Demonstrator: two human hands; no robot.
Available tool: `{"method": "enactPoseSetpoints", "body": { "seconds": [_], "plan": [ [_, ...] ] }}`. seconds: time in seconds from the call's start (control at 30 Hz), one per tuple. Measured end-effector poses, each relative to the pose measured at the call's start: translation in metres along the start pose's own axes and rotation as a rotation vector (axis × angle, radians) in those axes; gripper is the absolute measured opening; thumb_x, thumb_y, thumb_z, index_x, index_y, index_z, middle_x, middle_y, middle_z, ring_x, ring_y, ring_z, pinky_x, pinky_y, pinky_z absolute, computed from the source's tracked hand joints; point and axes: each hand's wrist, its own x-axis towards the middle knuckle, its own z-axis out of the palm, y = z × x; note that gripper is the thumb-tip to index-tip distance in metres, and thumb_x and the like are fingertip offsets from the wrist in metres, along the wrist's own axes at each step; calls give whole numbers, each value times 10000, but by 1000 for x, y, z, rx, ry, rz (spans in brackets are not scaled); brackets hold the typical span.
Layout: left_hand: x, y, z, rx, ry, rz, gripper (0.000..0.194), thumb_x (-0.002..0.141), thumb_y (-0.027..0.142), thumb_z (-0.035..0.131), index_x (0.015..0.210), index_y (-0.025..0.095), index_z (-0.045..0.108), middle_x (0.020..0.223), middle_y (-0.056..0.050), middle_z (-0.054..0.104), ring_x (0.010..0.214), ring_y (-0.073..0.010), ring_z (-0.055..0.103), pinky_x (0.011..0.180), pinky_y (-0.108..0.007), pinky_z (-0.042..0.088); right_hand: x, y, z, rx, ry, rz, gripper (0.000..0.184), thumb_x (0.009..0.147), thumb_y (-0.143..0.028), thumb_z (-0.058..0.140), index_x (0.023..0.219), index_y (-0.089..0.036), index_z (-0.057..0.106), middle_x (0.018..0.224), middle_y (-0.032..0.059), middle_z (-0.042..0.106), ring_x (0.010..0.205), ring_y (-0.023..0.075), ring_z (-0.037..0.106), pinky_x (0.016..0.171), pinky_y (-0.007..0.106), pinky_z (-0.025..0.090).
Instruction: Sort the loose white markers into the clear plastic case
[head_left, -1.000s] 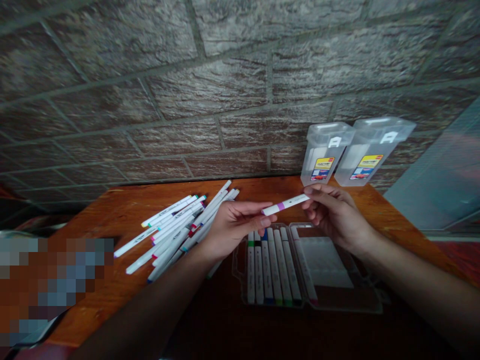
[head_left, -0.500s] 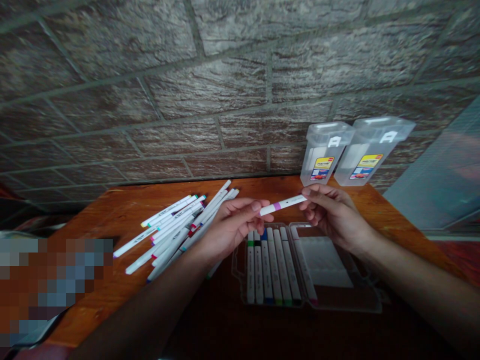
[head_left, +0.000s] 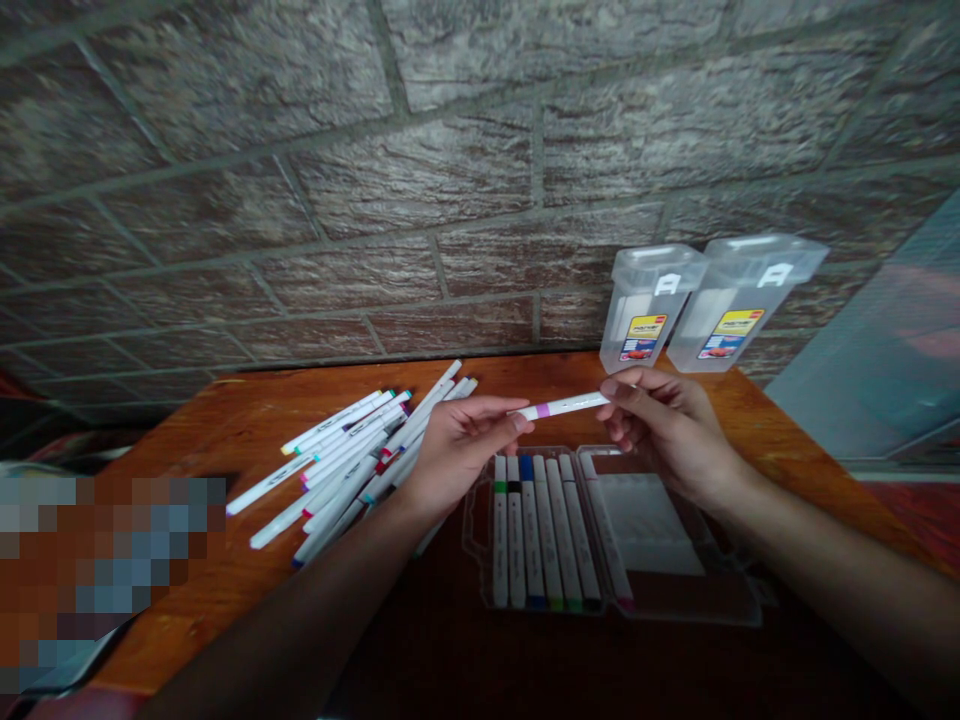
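Observation:
Both my hands hold one white marker [head_left: 564, 406] with a purple band, level above the table. My left hand [head_left: 457, 448] pinches its left end between thumb and fingers. My right hand [head_left: 666, 430] pinches its right end. Below them lies an open clear plastic case [head_left: 679, 592] with several white markers [head_left: 547, 530] laid side by side in its left part. A loose pile of white markers [head_left: 352, 460] with coloured bands lies on the table to the left of my left hand.
Two closed clear plastic boxes [head_left: 651, 305] [head_left: 739, 300] with yellow labels stand at the back right against the brick wall [head_left: 375, 180]. The wooden table [head_left: 240, 420] ends at the right near a glass pane [head_left: 892, 360]. A blurred patch sits at the lower left.
The marker has tipped from slanted to nearly level and shifted slightly left. My left hand's fingers have slid closer to its tip. The right hand has hardly moved.

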Motion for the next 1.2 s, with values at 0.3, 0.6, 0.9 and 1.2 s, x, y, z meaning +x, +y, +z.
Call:
{"method": "enactPoseSetpoints", "body": {
  "seconds": [0.3,0.6,0.9,1.2],
  "plan": [
    [2,3,3,52,47,17,205,769,270,852,922,147,793,745,-32,747,575,-92,624,574,-222,491,-2,0,0,-67,-45,-12,191,768,-362,866,762,-201,764,645,17,724,443,86,576,388,181,457],
    [0,10,6,103,43,0,250,793,327,832,940,129,787,789,-50,750,587,-98,613,579,-234,486,-4,0,0,-174,-78,-26,201,813,-377,832,760,-199,753,652,26,741,432,97,599,394,195,482],
    [0,6,6,89,56,9,302,733,320,885,964,149,791,707,-13,723,558,-84,591,540,-212,451,-6,-1,0,-190,-88,-35,206,810,-389,836,777,-199,766,675,36,750,434,99,600,394,198,491],
    [0,12,9,48,20,-5,221,776,340,842,859,147,773,752,-39,735,555,-91,591,549,-229,459,-8,-2,1,-244,-85,-45,208,824,-403,827,767,-213,765,662,38,744,436,112,600,394,213,494]
  ]
}}
